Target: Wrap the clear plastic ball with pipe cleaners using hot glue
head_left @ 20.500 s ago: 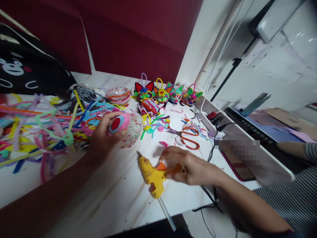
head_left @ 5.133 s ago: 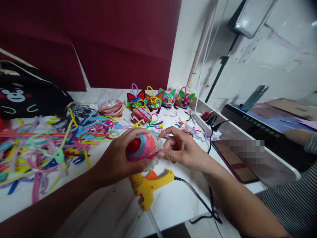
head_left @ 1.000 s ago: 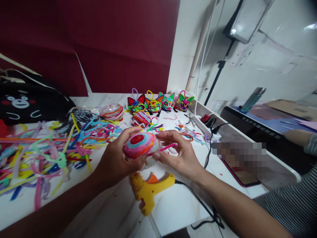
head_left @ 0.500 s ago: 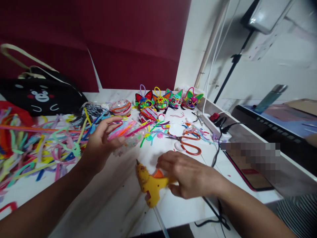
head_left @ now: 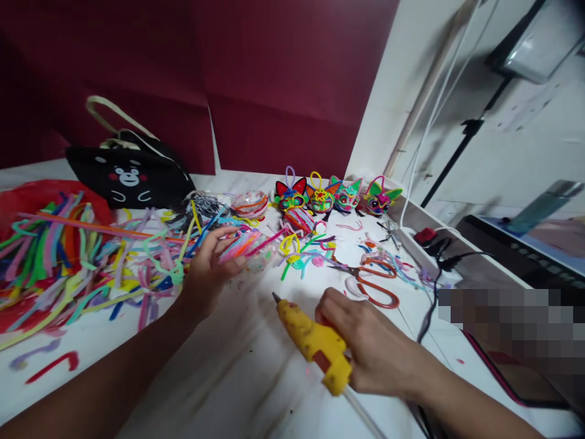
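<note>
My right hand (head_left: pixel 372 341) is wrapped around the handle of a yellow hot glue gun (head_left: pixel 308 335). The gun's dark nozzle points up and left, and a clear glue stick (head_left: pixel 363 411) trails from its rear. My left hand (head_left: pixel 205 274) curls around a ball wrapped in pink and orange pipe cleaners (head_left: pixel 242 245), partly hidden by the fingers. Beside that ball lie short pipe cleaner pieces and a clear plastic bit, hard to make out. Orange-handled scissors (head_left: pixel 379 294) rest just beyond my right hand.
Several cat-faced ornaments (head_left: pixel 292 196) line the back, with wrapped balls (head_left: pixel 249 204) close by. Loose pipe cleaners (head_left: pixel 137 262) spread across the left, before a black bag (head_left: pixel 132 177). At right are a power strip (head_left: pixel 429 259), cables and a phone (head_left: pixel 516 372).
My right hand has closed firmly around the glue gun's handle and turned the gun, so its rear swings right. My left hand keeps the ball. The camera has turned somewhat left.
</note>
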A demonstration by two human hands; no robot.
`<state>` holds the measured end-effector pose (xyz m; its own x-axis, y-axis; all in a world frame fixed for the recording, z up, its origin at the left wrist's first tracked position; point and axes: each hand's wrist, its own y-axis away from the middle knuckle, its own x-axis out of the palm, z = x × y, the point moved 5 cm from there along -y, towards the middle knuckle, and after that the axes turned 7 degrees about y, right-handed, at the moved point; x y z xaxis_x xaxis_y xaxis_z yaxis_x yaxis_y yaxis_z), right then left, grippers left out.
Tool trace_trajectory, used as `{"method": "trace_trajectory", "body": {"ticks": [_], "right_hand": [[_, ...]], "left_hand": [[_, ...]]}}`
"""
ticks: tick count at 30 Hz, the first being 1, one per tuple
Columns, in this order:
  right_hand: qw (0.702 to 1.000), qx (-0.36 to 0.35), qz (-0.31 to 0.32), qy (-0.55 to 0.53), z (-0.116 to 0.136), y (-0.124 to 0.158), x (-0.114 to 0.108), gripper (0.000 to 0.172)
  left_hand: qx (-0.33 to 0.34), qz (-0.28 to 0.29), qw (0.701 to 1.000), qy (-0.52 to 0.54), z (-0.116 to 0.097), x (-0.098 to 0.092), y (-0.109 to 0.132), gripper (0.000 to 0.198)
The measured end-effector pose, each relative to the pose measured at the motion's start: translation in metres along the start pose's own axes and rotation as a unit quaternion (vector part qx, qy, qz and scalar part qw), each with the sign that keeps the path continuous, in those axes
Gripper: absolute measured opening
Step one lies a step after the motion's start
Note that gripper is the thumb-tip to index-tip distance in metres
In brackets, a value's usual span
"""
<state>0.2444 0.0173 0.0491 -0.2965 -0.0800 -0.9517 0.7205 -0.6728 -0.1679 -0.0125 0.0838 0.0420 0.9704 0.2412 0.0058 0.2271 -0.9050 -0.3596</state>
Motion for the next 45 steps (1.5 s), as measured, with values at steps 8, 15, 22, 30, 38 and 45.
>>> {"method": "trace_trajectory", "body": {"ticks": [8, 15, 22, 30, 38, 45], "right_hand": [[0.968, -0.082, -0.184, -0.152, -0.007, 0.009, -0.009, 0.011], [0.962, -0.119, -0.197, -0.145, 0.001, 0.004, -0.006, 0.026], [0.956, -0.121, -0.237, -0.125, -0.002, -0.003, 0.007, 0.043], [0.925, -0.145, -0.331, -0.120, -0.003, -0.003, 0.017, 0.032], [0.920, -0.127, -0.355, -0.106, -0.015, 0.002, 0.025, 0.028], [0.946, 0.023, -0.309, -0.098, -0.033, -0.004, 0.010, 0.007]], "left_hand": [[0.054, 0.028, 0.998, -0.024, -0.009, 0.003, 0.008, 0.065], [0.057, 0.055, 0.994, -0.077, 0.006, 0.002, 0.010, 0.066], [0.028, 0.071, 0.995, -0.065, 0.020, 0.002, 0.012, 0.067], [0.044, 0.035, 0.998, -0.036, 0.027, 0.004, 0.015, 0.058], [0.018, 0.075, 0.996, -0.049, 0.027, -0.002, 0.012, 0.060], [-0.017, -0.009, 0.998, 0.054, 0.022, -0.002, 0.010, 0.057]]}}
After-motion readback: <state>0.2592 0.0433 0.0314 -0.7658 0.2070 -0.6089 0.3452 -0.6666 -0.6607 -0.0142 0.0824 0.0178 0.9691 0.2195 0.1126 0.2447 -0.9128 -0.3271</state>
